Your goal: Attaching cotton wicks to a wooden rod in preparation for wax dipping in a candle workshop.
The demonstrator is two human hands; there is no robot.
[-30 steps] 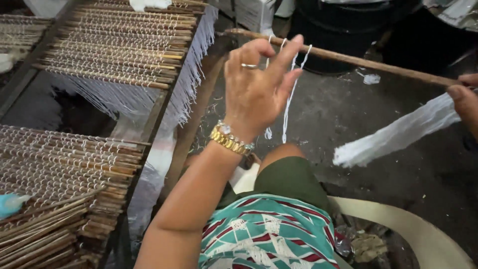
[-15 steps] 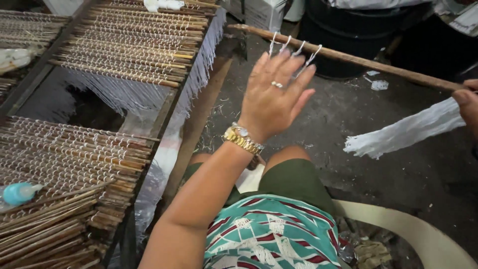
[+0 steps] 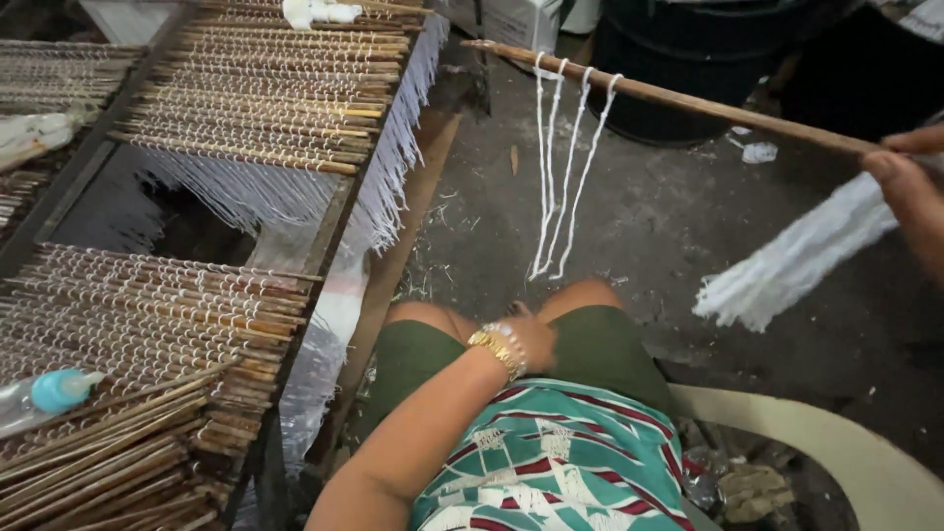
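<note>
The left hand (image 3: 526, 339) has come down from the stick (image 3: 678, 98): half a second ago it was raised at the upper middle of the frame, with its fingers spread among the white loops, and now it lies low in the centre, between the knees, on the dark green shorts (image 3: 610, 344). From this view only the wrist with a gold watch and bracelet (image 3: 497, 349) and the back of the hand show, so I cannot tell if its fingers are curled, spread or holding something.

The three white string loops (image 3: 560, 167) now hang free from the stick in the upper middle, their lower ends just above the knees, and no hand touches them. To my judgement, the threading of these loops is done for the moment and the hand goes down for more material, but this is only a guess.

The right hand (image 3: 910, 182) is at the right edge of the frame. Its fingers are pressed around the thick end of the stick, and it seems to grip also a bundle of white strings (image 3: 787, 261), which hangs down to the lower left from it.

On the left, racks (image 3: 295, 108) carry many sticks already filled with white loops. A plastic bottle with a blue cap (image 3: 54, 391) lies on the lower left rack. A pale plastic chair (image 3: 836, 442) shows at the lower right.
</note>
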